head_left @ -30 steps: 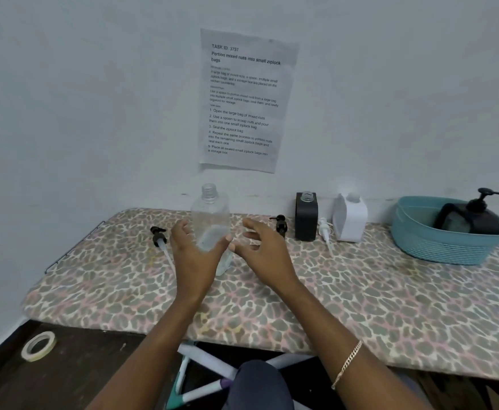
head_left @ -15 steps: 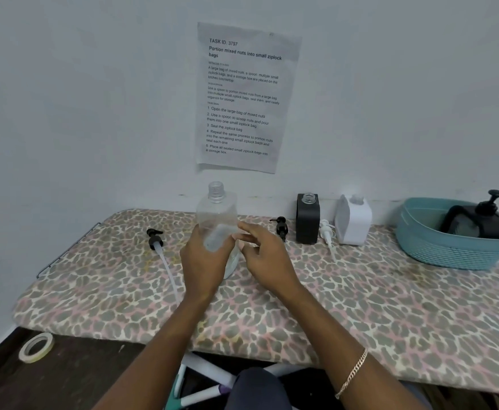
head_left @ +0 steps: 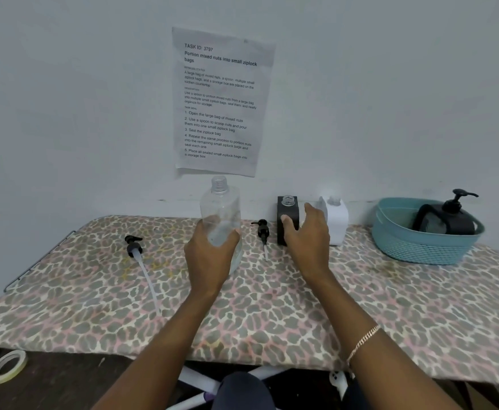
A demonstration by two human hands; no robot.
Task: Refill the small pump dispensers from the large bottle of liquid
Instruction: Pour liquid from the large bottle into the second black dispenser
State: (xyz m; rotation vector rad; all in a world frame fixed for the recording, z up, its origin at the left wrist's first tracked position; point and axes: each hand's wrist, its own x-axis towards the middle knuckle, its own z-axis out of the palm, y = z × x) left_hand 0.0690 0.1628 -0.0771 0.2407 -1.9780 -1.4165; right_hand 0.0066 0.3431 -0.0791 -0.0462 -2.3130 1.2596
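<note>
My left hand (head_left: pixel 209 255) grips the large clear bottle (head_left: pixel 220 208), uncapped and upright, with a little liquid low inside. My right hand (head_left: pixel 307 235) is spread open at the small black square dispenser (head_left: pixel 286 207), thumb on its front, fingers between it and the white dispenser (head_left: pixel 337 220); both have open necks. A long-tubed black pump head (head_left: pixel 133 247) lies left of the bottle. A short black pump head (head_left: pixel 262 229) lies between the bottle and the black dispenser.
A teal basket (head_left: pixel 420 247) at the right holds a dark pump bottle (head_left: pixel 452 217). The leopard-print board (head_left: pixel 390 306) ends near me. A printed sheet (head_left: pixel 221 102) hangs on the wall. A tape roll (head_left: pixel 7 366) lies on the floor at left.
My right hand left the clear bottle and moved right to the black dispenser. My left hand keeps hold of the bottle.
</note>
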